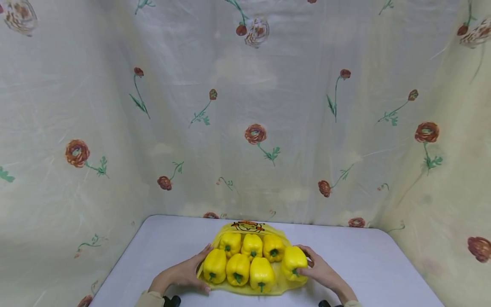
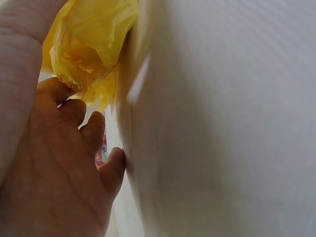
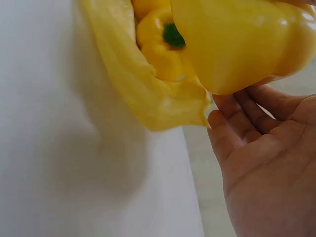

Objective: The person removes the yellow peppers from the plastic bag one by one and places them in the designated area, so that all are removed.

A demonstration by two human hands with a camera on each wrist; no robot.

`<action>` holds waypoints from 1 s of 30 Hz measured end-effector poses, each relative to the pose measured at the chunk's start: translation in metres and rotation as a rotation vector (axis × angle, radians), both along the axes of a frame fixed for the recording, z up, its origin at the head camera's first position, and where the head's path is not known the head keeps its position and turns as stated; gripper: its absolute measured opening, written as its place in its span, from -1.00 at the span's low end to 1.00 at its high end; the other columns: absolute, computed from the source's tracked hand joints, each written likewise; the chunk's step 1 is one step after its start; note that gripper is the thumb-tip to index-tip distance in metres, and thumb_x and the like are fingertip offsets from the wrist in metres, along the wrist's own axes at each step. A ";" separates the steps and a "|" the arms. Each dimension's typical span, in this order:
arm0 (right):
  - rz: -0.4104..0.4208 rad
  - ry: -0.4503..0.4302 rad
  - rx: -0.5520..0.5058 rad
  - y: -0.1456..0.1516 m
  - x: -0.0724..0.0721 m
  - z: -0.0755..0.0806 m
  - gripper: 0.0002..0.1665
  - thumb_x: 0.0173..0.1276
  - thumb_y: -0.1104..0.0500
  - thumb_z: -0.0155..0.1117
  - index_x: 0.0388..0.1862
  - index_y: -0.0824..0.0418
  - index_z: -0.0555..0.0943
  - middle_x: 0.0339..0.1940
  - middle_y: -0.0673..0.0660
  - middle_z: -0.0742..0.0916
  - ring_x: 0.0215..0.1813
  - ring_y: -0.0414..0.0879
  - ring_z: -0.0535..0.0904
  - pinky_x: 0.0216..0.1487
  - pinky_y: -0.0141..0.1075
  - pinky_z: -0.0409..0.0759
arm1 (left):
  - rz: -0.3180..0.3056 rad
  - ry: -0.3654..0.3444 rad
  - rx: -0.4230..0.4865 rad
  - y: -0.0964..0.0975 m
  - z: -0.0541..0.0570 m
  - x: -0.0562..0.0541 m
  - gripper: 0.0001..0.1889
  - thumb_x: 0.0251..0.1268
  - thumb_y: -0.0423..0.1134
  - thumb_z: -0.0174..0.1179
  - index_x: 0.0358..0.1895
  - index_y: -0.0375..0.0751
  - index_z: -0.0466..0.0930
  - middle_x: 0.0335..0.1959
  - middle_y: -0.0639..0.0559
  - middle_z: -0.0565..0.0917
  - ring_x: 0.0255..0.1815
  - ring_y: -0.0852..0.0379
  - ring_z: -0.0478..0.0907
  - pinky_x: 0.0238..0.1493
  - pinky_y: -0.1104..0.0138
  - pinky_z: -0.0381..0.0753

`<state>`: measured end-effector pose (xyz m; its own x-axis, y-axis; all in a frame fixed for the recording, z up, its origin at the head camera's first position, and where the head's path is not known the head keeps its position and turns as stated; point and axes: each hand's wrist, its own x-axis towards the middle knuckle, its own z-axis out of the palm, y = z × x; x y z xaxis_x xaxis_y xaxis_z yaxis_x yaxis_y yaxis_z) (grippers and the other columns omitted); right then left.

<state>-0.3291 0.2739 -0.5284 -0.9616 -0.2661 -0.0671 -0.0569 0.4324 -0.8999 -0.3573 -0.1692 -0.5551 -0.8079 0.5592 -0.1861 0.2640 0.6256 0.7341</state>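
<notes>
- While six yellow peppers (image 1: 238, 267) sit in two rows on a yellow bag (image 1: 282, 283) spread on the white bench (image 1: 368, 266), the head view finds a person's right hand (image 1: 324, 273) curved around a seventh pepper (image 1: 294, 260), held at the rows' right end with its green stem toward the person. The left hand (image 1: 188, 271) is spread wide beside the bag's left edge.
- From the left wrist, that hand's fingers bend loosely against crumpled plastic; whether they pinch it, one cannot tell. The bag looks thin, limp and easily torn, best taken by a gathered edge.
- Seen from the right wrist, fingers touch the seventh pepper's glossy side above the bag's rim. It should prove light, firm, slightly slippery and prone to bruising, best held around its broad sides, clear of the stem.
</notes>
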 end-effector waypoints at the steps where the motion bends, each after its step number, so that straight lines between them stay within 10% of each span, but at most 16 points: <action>1: -0.008 0.000 -0.003 0.001 0.000 0.001 -0.04 0.23 0.03 0.37 0.46 0.35 0.12 0.43 0.34 0.35 0.42 0.22 0.31 0.41 0.05 0.37 | -0.001 0.001 0.000 0.000 0.000 0.000 0.29 -0.14 0.19 0.48 0.57 -0.02 -0.25 0.60 -0.08 -0.23 0.59 -0.20 -0.18 0.50 -0.22 -0.07; 30: -0.161 0.025 0.014 0.031 0.000 0.002 -0.10 0.24 0.04 0.35 0.46 0.27 0.18 0.43 0.33 0.37 0.38 0.20 0.35 0.36 0.07 0.43 | -0.002 0.005 -0.007 0.000 -0.001 0.000 0.29 -0.14 0.20 0.48 0.57 -0.05 -0.26 0.60 -0.09 -0.22 0.59 -0.21 -0.16 0.50 -0.22 -0.07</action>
<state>-0.3295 0.3045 -0.5261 -0.9932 -0.1074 -0.0451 -0.0082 0.4505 -0.8928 -0.3570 -0.1689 -0.5559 -0.8077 0.5594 -0.1863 0.2685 0.6303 0.7284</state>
